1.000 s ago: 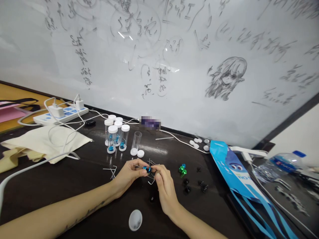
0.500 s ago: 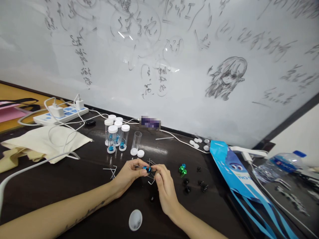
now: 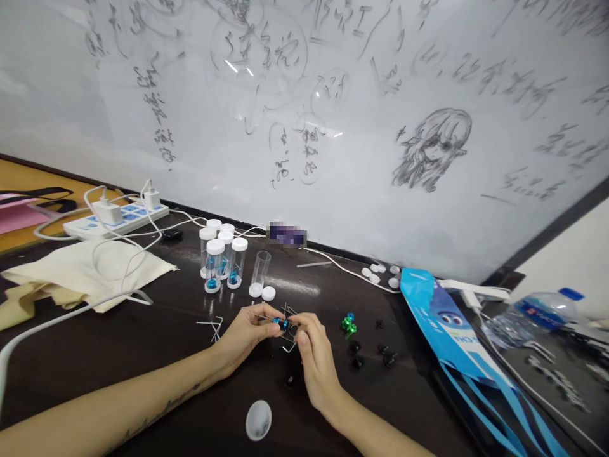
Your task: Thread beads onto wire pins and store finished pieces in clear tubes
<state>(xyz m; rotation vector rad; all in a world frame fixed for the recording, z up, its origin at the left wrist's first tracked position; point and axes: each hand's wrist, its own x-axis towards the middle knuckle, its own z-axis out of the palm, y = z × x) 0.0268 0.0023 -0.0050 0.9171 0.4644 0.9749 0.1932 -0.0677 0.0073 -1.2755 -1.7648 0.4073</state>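
My left hand (image 3: 247, 333) is closed, thumb and fingers pinching a small blue metal part (image 3: 284, 324) with black on its right side. From the right, my right hand (image 3: 318, 365) bends its fingertips against the black side of the same part. A thin rod sticks out between my left fingers; what it is I cannot make out. Bent L-shaped hex keys (image 3: 289, 348) lie just behind and below my fingers, partly hidden. More hex keys (image 3: 214, 329) lie left of my left wrist. In front of my hands rests a small white oval dish (image 3: 259, 420) with tiny dark bits.
Several capped clear tubes (image 3: 215, 266) holding blue parts stand behind my left hand, beside an uncapped tube (image 3: 260, 274) and a white cap (image 3: 269, 293). Rightward lie green parts (image 3: 349, 327), black parts (image 3: 387, 355), a blue bag (image 3: 438, 317) and a bottle (image 3: 537, 317).
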